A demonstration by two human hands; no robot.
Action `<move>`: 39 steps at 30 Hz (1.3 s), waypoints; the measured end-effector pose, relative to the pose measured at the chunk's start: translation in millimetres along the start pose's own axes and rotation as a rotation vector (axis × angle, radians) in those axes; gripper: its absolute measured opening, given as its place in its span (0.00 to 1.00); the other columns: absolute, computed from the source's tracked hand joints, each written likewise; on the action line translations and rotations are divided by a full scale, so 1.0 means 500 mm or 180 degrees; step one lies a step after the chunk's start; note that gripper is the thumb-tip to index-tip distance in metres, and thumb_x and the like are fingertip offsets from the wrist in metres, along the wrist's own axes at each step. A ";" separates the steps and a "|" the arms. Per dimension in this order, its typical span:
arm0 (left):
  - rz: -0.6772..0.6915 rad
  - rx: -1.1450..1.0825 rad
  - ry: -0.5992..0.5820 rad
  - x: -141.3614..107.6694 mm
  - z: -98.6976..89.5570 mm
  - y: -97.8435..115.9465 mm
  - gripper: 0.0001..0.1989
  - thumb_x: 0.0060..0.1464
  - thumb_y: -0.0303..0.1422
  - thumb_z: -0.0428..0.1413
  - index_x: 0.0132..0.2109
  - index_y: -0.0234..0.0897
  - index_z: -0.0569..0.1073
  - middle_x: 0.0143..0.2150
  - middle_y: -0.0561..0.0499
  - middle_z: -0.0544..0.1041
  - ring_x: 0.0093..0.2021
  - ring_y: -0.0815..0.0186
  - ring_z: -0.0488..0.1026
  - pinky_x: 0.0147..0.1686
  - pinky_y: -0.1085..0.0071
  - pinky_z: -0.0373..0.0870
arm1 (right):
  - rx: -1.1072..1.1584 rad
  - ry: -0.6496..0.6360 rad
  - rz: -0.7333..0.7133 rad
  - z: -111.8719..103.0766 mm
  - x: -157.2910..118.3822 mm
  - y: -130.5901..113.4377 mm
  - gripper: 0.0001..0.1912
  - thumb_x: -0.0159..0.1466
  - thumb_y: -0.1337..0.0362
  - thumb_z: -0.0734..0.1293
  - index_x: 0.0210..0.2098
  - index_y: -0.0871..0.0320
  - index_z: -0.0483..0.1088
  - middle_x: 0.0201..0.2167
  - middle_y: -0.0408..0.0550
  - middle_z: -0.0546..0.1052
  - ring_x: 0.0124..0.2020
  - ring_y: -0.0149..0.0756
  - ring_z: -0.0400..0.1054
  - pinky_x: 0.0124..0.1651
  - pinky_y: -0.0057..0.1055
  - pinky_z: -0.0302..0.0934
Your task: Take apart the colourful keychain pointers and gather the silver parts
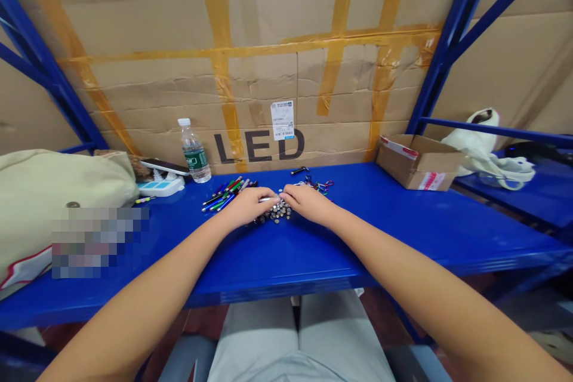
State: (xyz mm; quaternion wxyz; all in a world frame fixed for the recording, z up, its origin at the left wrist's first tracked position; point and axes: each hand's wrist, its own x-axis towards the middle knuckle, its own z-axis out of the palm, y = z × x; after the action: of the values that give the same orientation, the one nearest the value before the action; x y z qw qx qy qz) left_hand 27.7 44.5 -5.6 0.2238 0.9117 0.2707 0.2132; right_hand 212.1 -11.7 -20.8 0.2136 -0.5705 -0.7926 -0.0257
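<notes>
My left hand (248,206) is closed in a pinch around a slim silver tube (267,199), most of it hidden by the fingers. My right hand (308,202) is closed too, its fingertips meeting the tube's right end; whatever they pinch is too small to make out. Just below both hands lies a heap of small round silver button cells (280,212). Left of it, behind my left hand, several slim metal tubes (228,191) in red, green, blue and black are piled. Coloured key-ring clips (321,186) lie behind my right hand, partly covered by it.
A small black tube with a clip (299,171) lies at the back of the blue table (403,221). A water bottle (195,155) and a white power strip (161,185) stand back left, near a beige bag (67,185). An open cardboard box (416,161) sits at right.
</notes>
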 end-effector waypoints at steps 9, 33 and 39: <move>0.0498 0.2341 0.0167 0.001 -0.007 -0.004 0.11 0.59 0.31 0.51 0.47 0.41 0.75 0.41 0.46 0.74 0.42 0.60 0.70 0.41 0.67 0.63 | -0.0285 -0.0201 0.0268 -0.006 0.000 0.000 0.15 0.69 0.59 0.56 0.33 0.57 0.69 0.33 0.51 0.76 0.34 0.37 0.68 0.32 0.28 0.48; -0.1552 0.2437 0.0333 -0.006 -0.113 -0.151 0.15 0.55 0.39 0.50 0.44 0.40 0.75 0.44 0.45 0.79 0.44 0.57 0.74 0.38 0.69 0.67 | -0.0547 -0.0674 -0.0573 0.007 -0.021 -0.078 0.10 0.66 0.58 0.59 0.34 0.56 0.68 0.30 0.51 0.76 0.30 0.38 0.68 0.29 0.29 0.48; -0.1249 0.2504 0.0463 0.019 -0.100 -0.124 0.15 0.57 0.37 0.47 0.44 0.38 0.75 0.46 0.44 0.78 0.47 0.55 0.72 0.40 0.67 0.67 | -0.0048 -0.0107 -0.0129 -0.001 -0.008 -0.045 0.09 0.66 0.59 0.59 0.35 0.56 0.68 0.31 0.49 0.75 0.30 0.36 0.67 0.31 0.28 0.48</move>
State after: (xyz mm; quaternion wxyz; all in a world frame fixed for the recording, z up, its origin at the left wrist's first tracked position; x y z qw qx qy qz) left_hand -15.1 111.4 4.7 -0.1235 0.8415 0.5141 0.1111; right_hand 192.6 -23.1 -17.5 0.1953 -0.5563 -0.8073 -0.0264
